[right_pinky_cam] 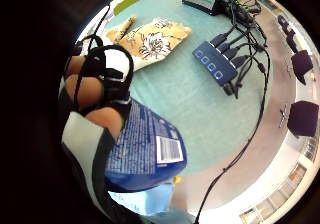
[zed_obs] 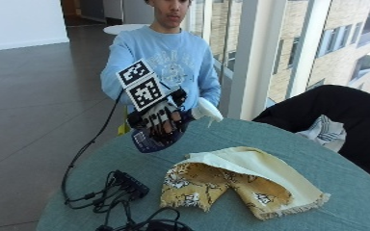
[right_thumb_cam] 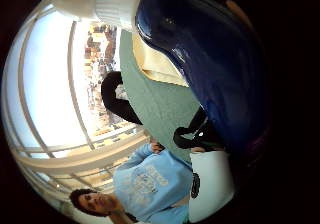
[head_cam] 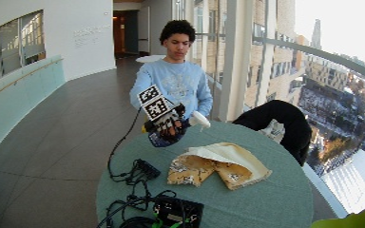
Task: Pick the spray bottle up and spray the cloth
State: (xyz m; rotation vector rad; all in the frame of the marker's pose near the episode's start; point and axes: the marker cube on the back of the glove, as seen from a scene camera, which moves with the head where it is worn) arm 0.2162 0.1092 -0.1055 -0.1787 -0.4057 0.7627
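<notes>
Holding the blue spray bottle [zed_obs: 148,138] off the round table [zed_obs: 339,168], the gloved right hand [zed_obs: 161,120] has its fingers [right_pinky_cam: 84,90] curled round the bottle's body, the white nozzle [zed_obs: 207,109] angled toward the floral cloth [zed_obs: 236,180], which lies folded on the tabletop near the bottle, apart from it. I'd judge the bottle a smooth, rigid plastic, possibly slippery, its weight depending on liquid I cannot see; the narrow neck below the trigger looks the surest hold. Whether a finger sits on the trigger is hidden behind the hand. A cable hub [zed_obs: 126,184] lies beside the cloth; the bare hand is out of sight
</notes>
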